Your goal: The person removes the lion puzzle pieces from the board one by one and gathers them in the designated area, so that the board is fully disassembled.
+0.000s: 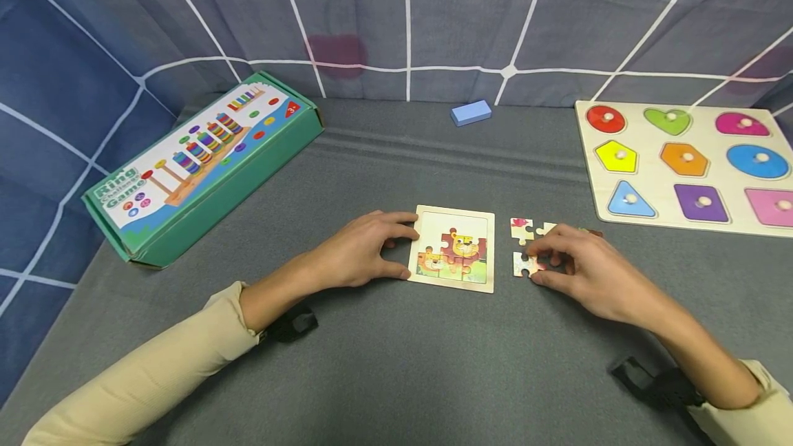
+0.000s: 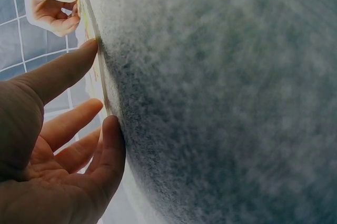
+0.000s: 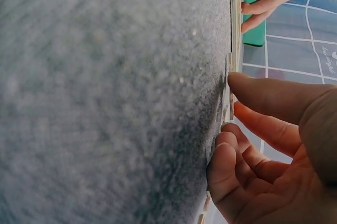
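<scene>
A wooden puzzle board (image 1: 455,286) lies flat, with several joined lion pieces (image 1: 464,246) in the lower right of its recess. My left hand (image 1: 372,246) touches the board's left edge, thumb near the lower corner and fingers spread above. Right of the board, my right hand (image 1: 588,274) pinches a jigsaw piece (image 1: 519,265) between thumb and index finger, low at the table; in the right wrist view the thumb (image 3: 263,92) meets its edge. Just above it lies another jigsaw piece (image 1: 522,228) with a red mark. More pieces are partly hidden beneath the right hand.
At the back left sits a green ring game box (image 1: 217,205). A blue block (image 1: 471,113) lies near the hanging grid cloth (image 1: 372,12). A wooden shape board (image 1: 663,184) with knobbed coloured pieces is at the right. Grey cloth (image 1: 421,363) covers the table.
</scene>
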Available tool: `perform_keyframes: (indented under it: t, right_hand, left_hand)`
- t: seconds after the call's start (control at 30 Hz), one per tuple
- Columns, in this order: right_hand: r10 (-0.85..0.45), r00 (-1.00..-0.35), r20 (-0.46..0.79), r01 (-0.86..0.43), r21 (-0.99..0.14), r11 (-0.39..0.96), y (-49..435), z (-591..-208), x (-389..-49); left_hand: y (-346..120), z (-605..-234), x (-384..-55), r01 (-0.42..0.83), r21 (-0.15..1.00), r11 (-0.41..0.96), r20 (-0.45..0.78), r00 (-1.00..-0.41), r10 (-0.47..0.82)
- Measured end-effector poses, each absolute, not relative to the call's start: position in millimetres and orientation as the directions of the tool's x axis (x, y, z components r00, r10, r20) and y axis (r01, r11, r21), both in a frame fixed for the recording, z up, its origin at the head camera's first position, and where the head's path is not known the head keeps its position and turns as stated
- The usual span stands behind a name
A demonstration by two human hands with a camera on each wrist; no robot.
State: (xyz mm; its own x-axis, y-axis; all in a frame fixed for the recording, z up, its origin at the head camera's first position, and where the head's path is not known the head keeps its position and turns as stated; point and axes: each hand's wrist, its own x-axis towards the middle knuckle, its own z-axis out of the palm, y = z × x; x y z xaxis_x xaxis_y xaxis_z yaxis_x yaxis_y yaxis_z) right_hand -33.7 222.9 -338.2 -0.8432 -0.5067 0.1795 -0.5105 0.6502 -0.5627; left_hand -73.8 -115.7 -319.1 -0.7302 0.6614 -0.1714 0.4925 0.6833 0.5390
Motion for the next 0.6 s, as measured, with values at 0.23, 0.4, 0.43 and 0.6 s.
perform_keyframes:
  t: [0.23,0.4,0.43,0.6]
  right_hand:
    - [-0.505,-0.846,0.169,-0.505,-0.559,0.658,221.9,-339.4,-34.5]
    - [-0.499,-0.852,0.159,-0.494,-0.557,0.667,220.5,-337.8,-33.7]
    - [-0.496,-0.854,0.158,-0.492,-0.554,0.672,220.1,-337.2,-33.4]
    - [-0.478,-0.865,0.153,-0.477,-0.545,0.69,215.4,-332.7,-30.5]
  left_hand:
    - [-116.0,-318.8,-73.6,0.492,0.543,0.68,-0.168,-0.73,0.662]
    - [-116.0,-318.5,-73.3,0.488,0.542,0.684,-0.173,-0.732,0.659]
    - [-116.0,-318.4,-73.2,0.488,0.541,0.685,-0.173,-0.732,0.659]
    - [-115.7,-318.6,-73.2,0.486,0.537,0.689,-0.177,-0.734,0.656]
